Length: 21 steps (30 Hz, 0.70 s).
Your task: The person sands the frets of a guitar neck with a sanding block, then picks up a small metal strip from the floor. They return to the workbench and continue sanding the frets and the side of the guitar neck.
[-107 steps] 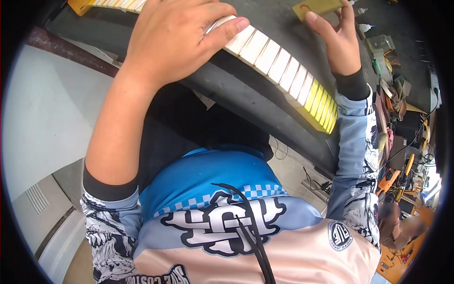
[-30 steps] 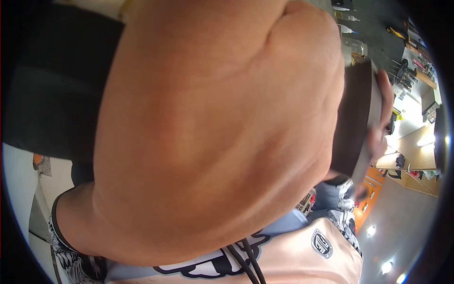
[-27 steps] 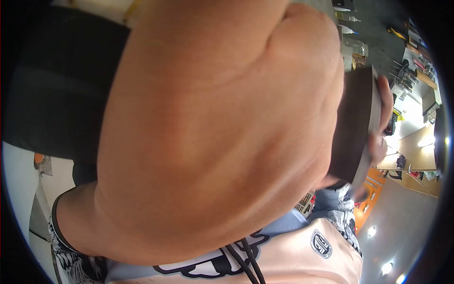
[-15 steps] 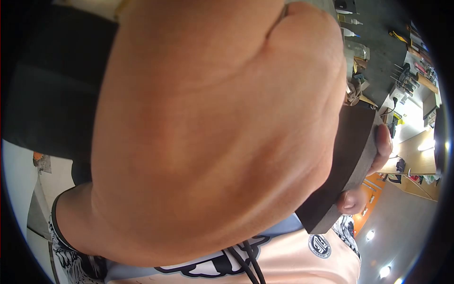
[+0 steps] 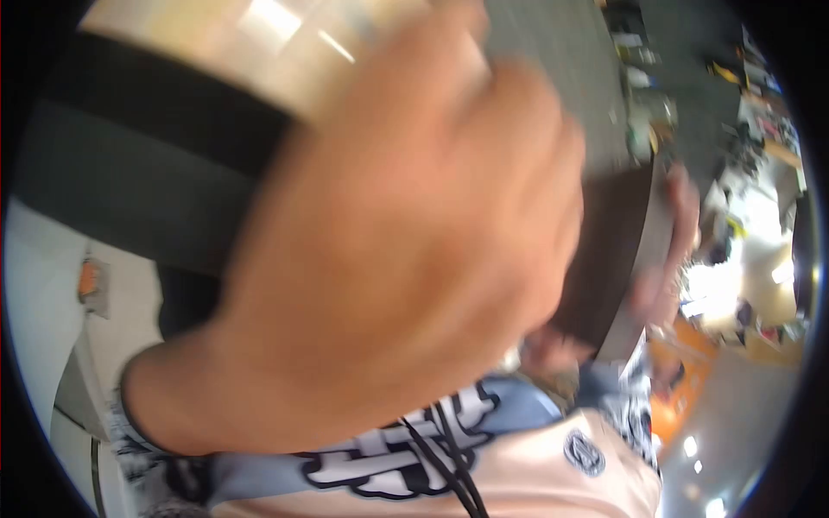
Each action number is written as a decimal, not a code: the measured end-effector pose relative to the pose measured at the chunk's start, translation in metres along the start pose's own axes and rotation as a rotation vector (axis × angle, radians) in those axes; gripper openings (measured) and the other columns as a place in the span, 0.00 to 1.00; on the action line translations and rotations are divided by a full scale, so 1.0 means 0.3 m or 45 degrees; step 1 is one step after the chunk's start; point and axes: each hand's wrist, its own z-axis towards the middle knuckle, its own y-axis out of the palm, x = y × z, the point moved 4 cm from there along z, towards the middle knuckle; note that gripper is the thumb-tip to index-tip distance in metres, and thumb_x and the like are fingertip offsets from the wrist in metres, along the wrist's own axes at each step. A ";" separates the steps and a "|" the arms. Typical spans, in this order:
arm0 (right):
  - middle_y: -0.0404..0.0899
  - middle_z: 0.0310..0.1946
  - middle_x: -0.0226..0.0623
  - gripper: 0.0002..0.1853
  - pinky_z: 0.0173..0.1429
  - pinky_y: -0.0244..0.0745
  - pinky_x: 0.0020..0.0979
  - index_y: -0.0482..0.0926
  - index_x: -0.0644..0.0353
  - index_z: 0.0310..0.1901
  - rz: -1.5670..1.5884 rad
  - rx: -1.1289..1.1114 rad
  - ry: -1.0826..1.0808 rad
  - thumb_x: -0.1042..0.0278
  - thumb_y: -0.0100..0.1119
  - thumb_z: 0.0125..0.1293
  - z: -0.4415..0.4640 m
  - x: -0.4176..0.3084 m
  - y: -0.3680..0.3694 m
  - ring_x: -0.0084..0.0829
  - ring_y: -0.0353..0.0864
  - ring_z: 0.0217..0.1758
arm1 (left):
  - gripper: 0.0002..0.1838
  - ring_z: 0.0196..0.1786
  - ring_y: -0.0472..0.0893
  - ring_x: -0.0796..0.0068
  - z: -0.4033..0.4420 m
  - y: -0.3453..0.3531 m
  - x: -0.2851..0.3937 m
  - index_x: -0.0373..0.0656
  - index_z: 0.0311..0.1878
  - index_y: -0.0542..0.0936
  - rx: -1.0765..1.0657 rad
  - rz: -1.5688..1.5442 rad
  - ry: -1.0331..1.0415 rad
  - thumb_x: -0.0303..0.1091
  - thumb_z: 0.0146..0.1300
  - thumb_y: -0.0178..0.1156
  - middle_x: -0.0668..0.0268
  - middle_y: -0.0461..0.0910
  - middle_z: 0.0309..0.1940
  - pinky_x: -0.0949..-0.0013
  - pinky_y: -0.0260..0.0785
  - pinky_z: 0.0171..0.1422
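Very near the camera, my left hand fills the middle of the view, back turned toward me and blurred. Its fingers curl away from me, so what they close on, if anything, is hidden. Just right of its knuckles is a dark brown, straight-edged block, held tilted. Part of it lies hidden behind my left hand; I cannot tell whether that hand touches it. My right hand grips the block from the far side, with fingers along its right edge and a blurred fingertip at its lower corner.
A bench with bottles and tools runs along the upper right, seen sideways. Orange drawers and bright lights sit at the right. A broad black band crosses the upper left. My printed shirt fills the bottom.
My left hand has drawn away from the camera and looks smaller. The block and my right hand have shifted slightly left and up. A bright, pale surface now shows at the upper left.
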 end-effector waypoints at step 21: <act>0.55 0.75 0.66 0.40 0.72 0.65 0.58 0.75 0.39 0.64 -0.383 -0.275 -0.210 0.44 0.82 0.48 -0.019 -0.044 -0.024 0.68 0.67 0.72 | 0.32 0.65 0.77 0.63 0.021 -0.034 0.050 0.46 0.58 0.84 -0.106 -0.031 -0.106 0.49 0.48 0.75 0.64 0.80 0.53 0.43 0.62 0.74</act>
